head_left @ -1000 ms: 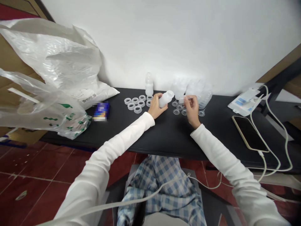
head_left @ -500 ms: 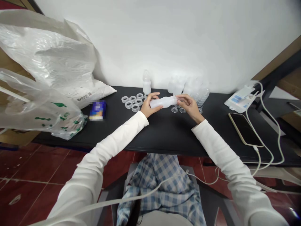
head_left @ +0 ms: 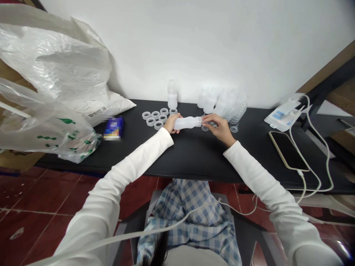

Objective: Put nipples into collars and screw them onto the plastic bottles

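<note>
Bottle is held level, clamped at opposite ends by left fingers and right fingers; rings lie beyond the left fingers.

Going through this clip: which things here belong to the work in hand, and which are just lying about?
Part of the work:
the translucent plastic bottle between the left hand and right hand
the clear plastic rings
the upright bottle
the bottles at back right

Lying about:
the white plastic sack
the green-printed carrier bag
the blue packet
the smartphone
the white cable
</note>
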`<state>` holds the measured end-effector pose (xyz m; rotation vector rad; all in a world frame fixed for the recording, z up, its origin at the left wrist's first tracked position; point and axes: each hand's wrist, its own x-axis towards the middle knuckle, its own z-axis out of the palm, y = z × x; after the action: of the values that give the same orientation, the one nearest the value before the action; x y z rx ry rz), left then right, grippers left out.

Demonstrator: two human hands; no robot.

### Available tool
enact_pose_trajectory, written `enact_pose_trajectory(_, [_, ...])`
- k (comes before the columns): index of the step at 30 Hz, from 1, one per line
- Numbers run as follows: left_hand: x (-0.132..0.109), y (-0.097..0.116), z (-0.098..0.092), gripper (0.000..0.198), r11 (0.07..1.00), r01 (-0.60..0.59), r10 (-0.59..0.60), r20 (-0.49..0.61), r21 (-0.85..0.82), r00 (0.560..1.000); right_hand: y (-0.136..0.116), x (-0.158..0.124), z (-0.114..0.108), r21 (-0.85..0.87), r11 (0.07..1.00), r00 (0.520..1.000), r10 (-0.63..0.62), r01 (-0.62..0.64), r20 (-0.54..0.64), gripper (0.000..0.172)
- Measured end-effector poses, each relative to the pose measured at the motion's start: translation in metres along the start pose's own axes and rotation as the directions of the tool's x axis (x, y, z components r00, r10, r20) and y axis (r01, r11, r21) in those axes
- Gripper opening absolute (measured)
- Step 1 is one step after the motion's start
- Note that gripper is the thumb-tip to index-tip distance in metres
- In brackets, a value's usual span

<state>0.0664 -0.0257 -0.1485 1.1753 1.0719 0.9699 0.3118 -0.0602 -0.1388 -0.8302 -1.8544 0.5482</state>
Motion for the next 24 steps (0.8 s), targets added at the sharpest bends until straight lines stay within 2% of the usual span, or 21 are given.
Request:
enact_pose_trajectory(6, [0.0, 0.003, 0.0, 0.039, 0.998, 0.057, -0.057, 0.001, -0.03, 0.998, -0.001, -0.002, -0.001, -0.158, 0.983, 0.995, -0.084, 0.092, 0.057, 0.016])
enact_pose_trajectory(8, [-0.002, 0.002, 0.001, 0.04, 1.0, 0.003, -0.002, 0.007, -0.017, 1.0, 0.001, -0.003, -0.001, -0.174, 0.979, 0.993, -0.094, 0.105, 0.072, 0.021])
enact_pose_trajectory(11, [-0.007, 0.002, 0.006, 0.041, 0.99, -0.14, 0.14, -0.001, 0.017, 0.99, 0.003, -0.003, 0.0, -0.186, 0.977, 0.991, -0.089, 0.108, 0.104, 0.042])
enact_pose_trajectory(13, [-0.011, 0.003, 0.008, 0.042, 0.98, -0.198, 0.199, -0.02, 0.034, 0.98, 0.004, -0.003, 0.001, -0.196, 0.976, 0.99, -0.068, 0.091, 0.121, 0.046])
enact_pose_trajectory(17, [-0.015, 0.004, 0.009, 0.044, 0.976, -0.214, 0.216, -0.045, 0.048, 0.975, 0.003, -0.003, 0.003, -0.234, 0.97, 0.994, -0.04, 0.064, 0.106, 0.045])
enact_pose_trajectory(24, [-0.011, 0.002, 0.008, 0.032, 0.977, -0.203, 0.207, -0.067, 0.057, 0.976, 0.003, -0.004, 0.002, -0.284, 0.955, 0.988, -0.042, 0.083, 0.146, 0.042])
